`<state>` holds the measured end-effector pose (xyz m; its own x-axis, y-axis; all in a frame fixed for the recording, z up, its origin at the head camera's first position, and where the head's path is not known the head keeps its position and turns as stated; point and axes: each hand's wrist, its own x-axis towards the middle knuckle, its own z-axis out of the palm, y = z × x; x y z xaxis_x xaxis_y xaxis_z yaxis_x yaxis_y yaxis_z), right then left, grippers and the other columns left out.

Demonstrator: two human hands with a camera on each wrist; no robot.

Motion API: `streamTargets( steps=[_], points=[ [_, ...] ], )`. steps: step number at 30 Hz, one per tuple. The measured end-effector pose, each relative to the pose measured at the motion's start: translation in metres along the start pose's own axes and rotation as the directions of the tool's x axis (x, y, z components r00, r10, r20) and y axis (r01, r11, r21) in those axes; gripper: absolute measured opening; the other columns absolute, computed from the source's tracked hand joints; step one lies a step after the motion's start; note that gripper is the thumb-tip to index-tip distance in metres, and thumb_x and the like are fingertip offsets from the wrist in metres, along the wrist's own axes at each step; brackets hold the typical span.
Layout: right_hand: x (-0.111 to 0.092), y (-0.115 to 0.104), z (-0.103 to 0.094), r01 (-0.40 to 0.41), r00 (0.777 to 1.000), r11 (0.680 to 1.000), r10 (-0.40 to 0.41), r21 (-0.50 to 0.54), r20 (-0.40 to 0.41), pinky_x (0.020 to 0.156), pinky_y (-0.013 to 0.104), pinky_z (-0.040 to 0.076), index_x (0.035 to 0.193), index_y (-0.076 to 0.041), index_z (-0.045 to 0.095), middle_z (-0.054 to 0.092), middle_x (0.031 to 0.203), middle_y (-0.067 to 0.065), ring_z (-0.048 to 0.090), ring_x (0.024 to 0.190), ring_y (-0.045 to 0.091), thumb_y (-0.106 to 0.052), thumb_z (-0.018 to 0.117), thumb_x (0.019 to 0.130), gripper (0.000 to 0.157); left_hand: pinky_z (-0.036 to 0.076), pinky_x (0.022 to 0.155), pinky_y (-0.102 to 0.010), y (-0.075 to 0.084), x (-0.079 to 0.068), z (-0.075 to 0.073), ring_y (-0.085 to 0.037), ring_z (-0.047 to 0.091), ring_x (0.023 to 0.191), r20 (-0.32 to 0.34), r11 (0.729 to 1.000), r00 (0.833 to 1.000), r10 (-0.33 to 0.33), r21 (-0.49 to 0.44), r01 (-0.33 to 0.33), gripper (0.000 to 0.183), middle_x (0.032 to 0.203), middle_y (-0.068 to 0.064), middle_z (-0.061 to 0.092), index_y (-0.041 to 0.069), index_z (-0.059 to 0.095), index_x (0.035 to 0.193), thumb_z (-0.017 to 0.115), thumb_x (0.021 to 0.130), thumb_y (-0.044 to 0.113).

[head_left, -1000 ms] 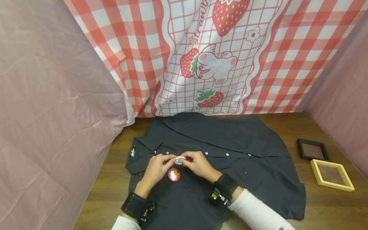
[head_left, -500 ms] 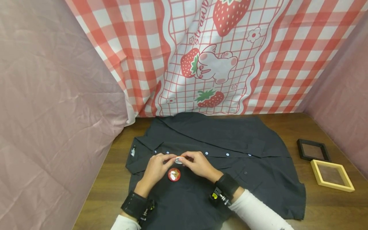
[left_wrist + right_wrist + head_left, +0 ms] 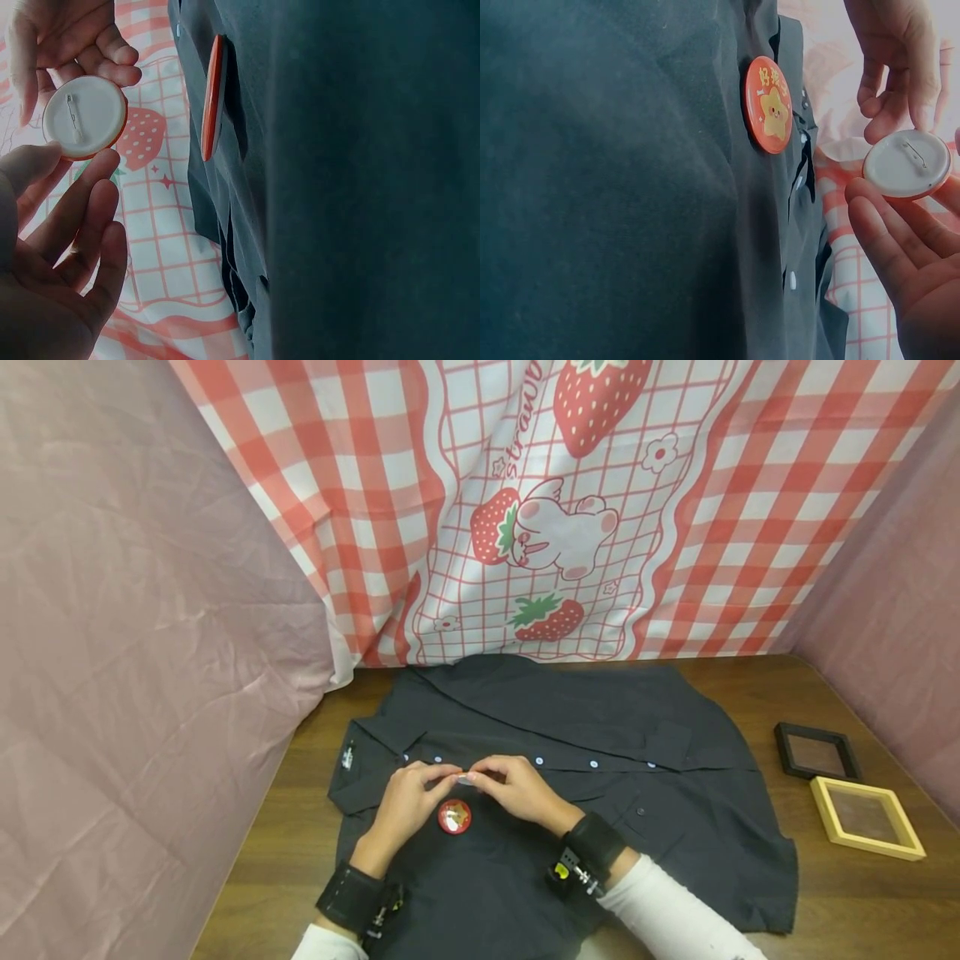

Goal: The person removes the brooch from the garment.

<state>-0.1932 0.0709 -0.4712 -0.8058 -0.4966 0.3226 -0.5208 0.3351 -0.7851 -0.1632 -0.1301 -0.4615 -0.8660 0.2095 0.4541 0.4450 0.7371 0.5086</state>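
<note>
Above a dark shirt [image 3: 510, 877], my two hands hold a round pin badge [image 3: 86, 120] between them. The left hand [image 3: 408, 797] pinches one edge with thumb and fingers, and the right hand [image 3: 521, 789] pinches the opposite edge. From the wrist views its white back shows, with a thin metal pin [image 3: 73, 116] across the middle; the rim is orange-red. The head view sees it nearly edge-on. A second badge, red with a yellow star [image 3: 775, 114], lies face up on the shirt just below the hands.
The shirt lies spread on a brown wooden table [image 3: 255, 860], with a row of light buttons [image 3: 539, 762]. At the right are a black frame [image 3: 783, 752] and a yellow frame [image 3: 862, 843]. A red checked cloth [image 3: 382, 510] hangs behind; pink cloth [image 3: 150, 693] covers the left side.
The held badge has tilted in the fingers, so its white back, visible from above before, now shows as a thin edge in the head view. Both hands stay almost in place.
</note>
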Motion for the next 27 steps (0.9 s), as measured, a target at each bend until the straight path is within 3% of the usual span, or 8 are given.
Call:
streamTargets(
  steps=[9, 27],
  points=[
    [-0.0006, 0.0016, -0.0003, -0.008, 1.000, 0.999, 0.009, 0.035, -0.025, 0.070, 0.019, 0.053, 0.097, -0.009, 0.075, 0.073, 0.091, 0.004, 0.061, 0.077, 0.002, -0.023, 0.067, 0.093, 0.016, 0.050, 0.063, -0.027, 0.0001, -0.0005, 0.0005, -0.013, 0.066, 0.074, -0.019, 0.999, 0.999, 0.032, -0.024, -0.033, 0.013, 0.086, 0.002, 0.077, 0.016, 0.080, 0.094, 0.077, 0.082, 0.021],
    [-0.0006, -0.0043, -0.0073, -0.084, 0.996, 0.995, 0.081, 0.061, 0.049, 0.064, 0.019, 0.050, 0.092, -0.013, 0.075, 0.073, 0.084, 0.000, 0.059, 0.070, 0.003, -0.027, 0.068, 0.091, 0.016, 0.053, 0.067, -0.028, 0.0024, -0.0005, -0.0007, -0.011, 0.066, 0.078, 0.000, 0.995, 0.995, 0.096, -0.035, -0.096, 0.012, 0.085, 0.004, 0.076, 0.017, 0.079, 0.093, 0.078, 0.082, 0.017]
  ],
)
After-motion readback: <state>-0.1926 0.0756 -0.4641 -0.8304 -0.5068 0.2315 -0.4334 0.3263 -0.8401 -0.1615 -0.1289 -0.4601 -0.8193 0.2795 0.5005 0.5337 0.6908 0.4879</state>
